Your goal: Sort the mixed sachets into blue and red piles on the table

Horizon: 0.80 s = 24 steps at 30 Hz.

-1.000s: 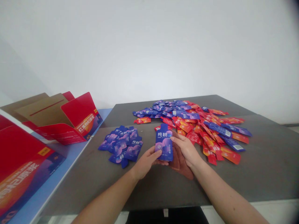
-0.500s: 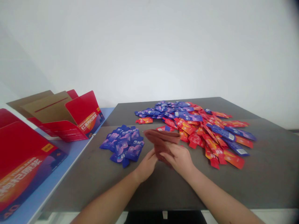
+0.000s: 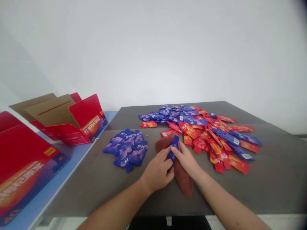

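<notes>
Between my two hands is a blue sachet [image 3: 174,148], its narrow end pointing away from me. My left hand [image 3: 158,169] has its fingers curled on the sachet's left side. My right hand [image 3: 188,159] grips it from the right, thumb on top. Beneath them a reddish-brown cloth [image 3: 184,180] lies on the dark table, partly covered by my hands. To the left sits a small pile of blue sachets [image 3: 128,148]. A larger heap of red sachets [image 3: 201,142] and blue sachets [image 3: 172,111] spreads behind and to the right.
On a blue surface [image 3: 80,153] at the left stand an open red carton [image 3: 64,134] with brown inner flaps and a nearer red carton [image 3: 26,159]. The dark table [image 3: 107,195] ends at a front edge close to me. A pale wall rises behind.
The cloth, earlier bunched up in both hands, now lies on the table. A blue sachet now shows between my hands, and my left hand has turned over it.
</notes>
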Each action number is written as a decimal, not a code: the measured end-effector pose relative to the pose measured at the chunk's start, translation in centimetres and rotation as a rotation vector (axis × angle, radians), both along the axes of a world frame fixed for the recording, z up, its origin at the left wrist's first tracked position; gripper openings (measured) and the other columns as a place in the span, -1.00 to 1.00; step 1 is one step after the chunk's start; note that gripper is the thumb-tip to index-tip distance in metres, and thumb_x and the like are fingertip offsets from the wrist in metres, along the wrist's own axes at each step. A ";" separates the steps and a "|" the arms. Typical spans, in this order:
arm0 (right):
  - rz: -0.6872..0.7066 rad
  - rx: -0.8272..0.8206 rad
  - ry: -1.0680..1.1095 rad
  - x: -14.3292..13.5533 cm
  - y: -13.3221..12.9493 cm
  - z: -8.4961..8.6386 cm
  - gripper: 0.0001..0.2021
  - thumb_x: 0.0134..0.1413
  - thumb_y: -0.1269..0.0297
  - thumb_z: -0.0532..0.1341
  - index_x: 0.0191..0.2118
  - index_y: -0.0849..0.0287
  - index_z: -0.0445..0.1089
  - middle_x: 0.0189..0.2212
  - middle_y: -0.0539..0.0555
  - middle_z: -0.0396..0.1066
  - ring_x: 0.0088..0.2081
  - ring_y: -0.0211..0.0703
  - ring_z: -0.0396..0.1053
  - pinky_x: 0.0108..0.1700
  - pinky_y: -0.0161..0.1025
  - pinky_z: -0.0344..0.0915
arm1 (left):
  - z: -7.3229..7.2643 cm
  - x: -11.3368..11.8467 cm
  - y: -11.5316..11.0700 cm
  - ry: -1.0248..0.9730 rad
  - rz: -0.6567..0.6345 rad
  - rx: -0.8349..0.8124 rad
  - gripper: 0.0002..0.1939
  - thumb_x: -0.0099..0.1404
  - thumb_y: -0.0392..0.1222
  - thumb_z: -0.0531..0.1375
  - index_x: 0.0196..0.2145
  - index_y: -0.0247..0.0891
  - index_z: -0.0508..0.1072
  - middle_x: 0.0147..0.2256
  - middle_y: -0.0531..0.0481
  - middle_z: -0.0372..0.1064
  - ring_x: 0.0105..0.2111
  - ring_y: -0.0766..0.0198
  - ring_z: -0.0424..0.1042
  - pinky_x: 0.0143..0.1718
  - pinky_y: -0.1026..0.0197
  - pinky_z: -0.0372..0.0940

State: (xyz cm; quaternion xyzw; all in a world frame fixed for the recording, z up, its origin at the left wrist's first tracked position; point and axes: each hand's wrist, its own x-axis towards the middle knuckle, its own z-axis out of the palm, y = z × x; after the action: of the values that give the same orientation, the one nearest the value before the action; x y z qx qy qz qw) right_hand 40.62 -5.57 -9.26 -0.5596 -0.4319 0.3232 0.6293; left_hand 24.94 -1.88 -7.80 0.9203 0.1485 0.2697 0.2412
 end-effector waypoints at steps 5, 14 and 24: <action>-0.152 0.003 0.266 1.3 0.1 -0.3 -0.66 0.04 0.01 0.22 -0.13 0.09 0.47 -0.18 0.06 0.55 -0.18 0.02 0.48 -0.12 -0.10 0.41 | -0.1 -0.5 0.5 -0.197 0.078 -0.297 -0.84 0.29 -0.13 0.14 -0.21 -0.23 0.36 0.07 -0.25 0.29 0.10 0.05 0.27 0.12 -0.01 0.18; -0.146 0.013 0.256 1.5 -0.3 1.5 -0.58 0.10 -0.09 0.16 -0.15 0.16 0.48 -0.35 0.10 0.57 -0.39 -0.05 0.48 -0.38 -0.16 0.43 | -0.2 -0.3 0.0 -0.175 -0.093 -1.004 -0.68 0.28 0.01 0.15 -0.35 -0.33 0.48 -0.40 -0.05 0.45 -0.37 0.23 0.41 -0.23 0.21 0.30; 0.128 0.206 -0.449 -0.2 -1.8 0.8 -0.61 -0.01 -0.05 0.26 -0.10 0.02 0.54 -0.15 0.08 0.56 -0.11 0.09 0.48 -0.06 -0.10 0.36 | -1.4 0.4 1.1 -0.350 0.132 -1.016 -0.70 0.27 -0.07 0.10 -0.13 -0.25 0.49 -0.10 -0.10 0.48 -0.03 0.05 0.38 0.08 0.05 0.20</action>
State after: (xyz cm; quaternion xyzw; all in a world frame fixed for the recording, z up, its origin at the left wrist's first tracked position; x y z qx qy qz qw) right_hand 40.47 -7.35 -8.43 -0.5219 -0.6259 0.1841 0.5495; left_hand 25.36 -0.82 -9.25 0.6176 0.2753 0.3279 0.6597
